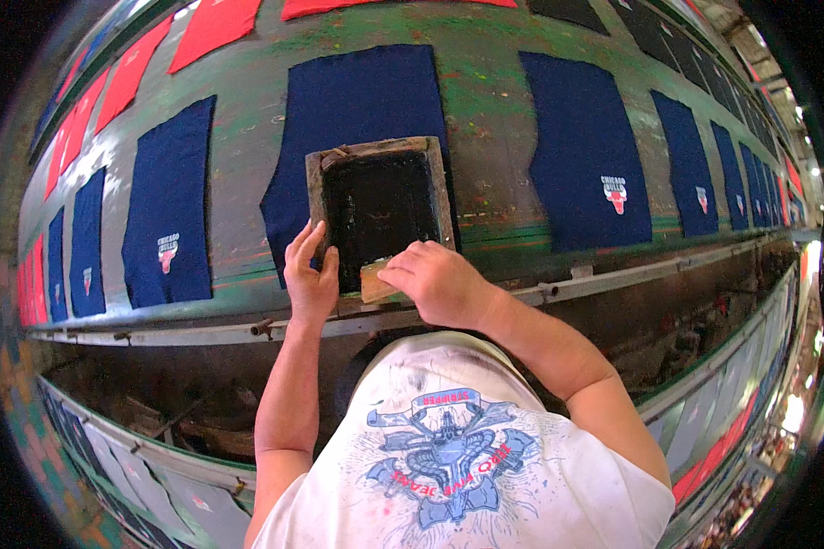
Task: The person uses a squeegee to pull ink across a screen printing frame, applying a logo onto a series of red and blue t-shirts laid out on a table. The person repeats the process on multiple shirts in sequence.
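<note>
Left hand (309, 282) is spread, gripping nothing: fingertips on or right by the near-left corner of the frame (441, 188), thumb toward the inside. Probably there to steady the frame; the actual pressure can't be judged. Right hand (439, 282) is closed around a wooden block (376, 283), thumb and fingers pinching its upper part, over the frame's near end. Block is tilted; can't tell if its lower edge touches the base. Grip from above likely leaves that edge free.

Frame lies flat over the near part of a navy panel (366, 91) on the long table (485, 137), close to the rail (604, 278). Side panels (581, 119) carry a small emblem (614, 196) toward their near end, so the frame is presumably set to match that spot. Panels are spread out in a row with gaps, likely so each can be reached separately.

Container: the frame works like a shallow tray, wooden walls around a black base (380, 197). Inside: dark, a bit shiny; wet colour or bare mesh, can't tell. Block's lower end is at its near side.
</note>
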